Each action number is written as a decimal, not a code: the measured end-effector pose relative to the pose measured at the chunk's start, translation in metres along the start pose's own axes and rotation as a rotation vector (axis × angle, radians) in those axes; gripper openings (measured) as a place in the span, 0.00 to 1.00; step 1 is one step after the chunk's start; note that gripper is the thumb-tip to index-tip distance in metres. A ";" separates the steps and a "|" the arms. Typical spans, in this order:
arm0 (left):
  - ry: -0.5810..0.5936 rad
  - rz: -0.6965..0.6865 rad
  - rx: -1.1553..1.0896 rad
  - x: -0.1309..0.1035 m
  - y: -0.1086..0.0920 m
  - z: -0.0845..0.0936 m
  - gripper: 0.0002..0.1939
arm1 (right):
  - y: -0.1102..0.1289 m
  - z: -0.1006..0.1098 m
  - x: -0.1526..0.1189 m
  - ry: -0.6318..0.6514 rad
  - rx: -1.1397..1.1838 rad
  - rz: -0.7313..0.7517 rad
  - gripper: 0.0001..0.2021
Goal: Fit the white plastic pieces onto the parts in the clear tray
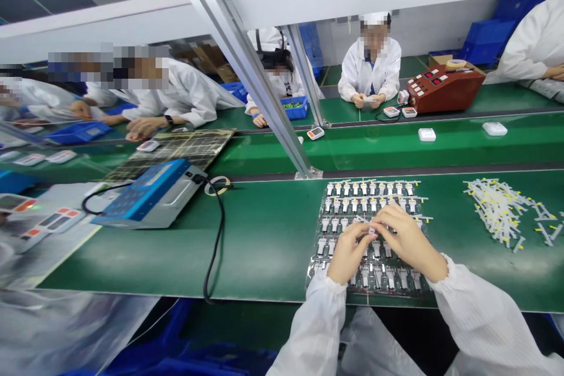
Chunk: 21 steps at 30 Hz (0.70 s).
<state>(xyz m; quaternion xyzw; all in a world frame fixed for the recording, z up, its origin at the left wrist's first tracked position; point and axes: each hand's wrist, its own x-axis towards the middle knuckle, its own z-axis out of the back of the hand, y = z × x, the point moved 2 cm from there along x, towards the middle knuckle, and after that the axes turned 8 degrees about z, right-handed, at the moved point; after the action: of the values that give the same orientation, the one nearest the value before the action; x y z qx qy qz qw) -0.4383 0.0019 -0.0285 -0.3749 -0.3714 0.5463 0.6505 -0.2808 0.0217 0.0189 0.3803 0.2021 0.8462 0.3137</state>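
Over a clear plastic tray (314, 263) my two hands meet at their fingertips. My left hand (350, 251) is pinched closed on a small white part (372, 230), mostly covered by the fingers. From the other side, my right hand (402, 236) grips that same part between thumb and fingers. Rows of small white pieces with dark ends (322, 245) fill the tray beneath. Thin pale strips with yellow tips lie across the upper rows. To the right, a loose pile of similar white strips with yellow tips (497, 211) rests on the green table (273, 258).
A blue-and-white box device (152, 197) with a black cable (220, 235) stands left, beside a tape roll (217, 185). A metal post (259, 82) rises behind the table. White devices (426, 134) sit on the green conveyor (370, 150). Several co-workers in white coats sit opposite.
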 end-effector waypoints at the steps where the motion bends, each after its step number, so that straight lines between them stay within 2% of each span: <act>1: 0.067 0.034 -0.044 0.000 -0.001 0.001 0.12 | -0.001 0.002 0.001 0.008 0.041 -0.008 0.10; 5: 0.289 0.062 -0.179 -0.001 -0.007 0.006 0.20 | -0.005 0.008 0.003 0.058 0.197 -0.046 0.11; 9: 0.422 0.045 -0.300 -0.002 -0.008 0.008 0.23 | -0.008 0.009 0.005 0.120 0.320 -0.107 0.11; 14: 0.451 0.056 -0.356 -0.002 -0.006 0.007 0.24 | -0.012 0.007 0.005 0.147 0.345 -0.201 0.10; 21: 0.447 0.110 -0.400 -0.006 0.002 0.002 0.25 | -0.012 0.003 0.004 0.238 0.317 -0.194 0.12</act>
<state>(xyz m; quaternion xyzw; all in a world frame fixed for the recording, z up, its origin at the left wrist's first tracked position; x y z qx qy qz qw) -0.4420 -0.0033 -0.0302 -0.6259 -0.2987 0.4006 0.5988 -0.2757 0.0335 0.0155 0.3009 0.4038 0.8088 0.3038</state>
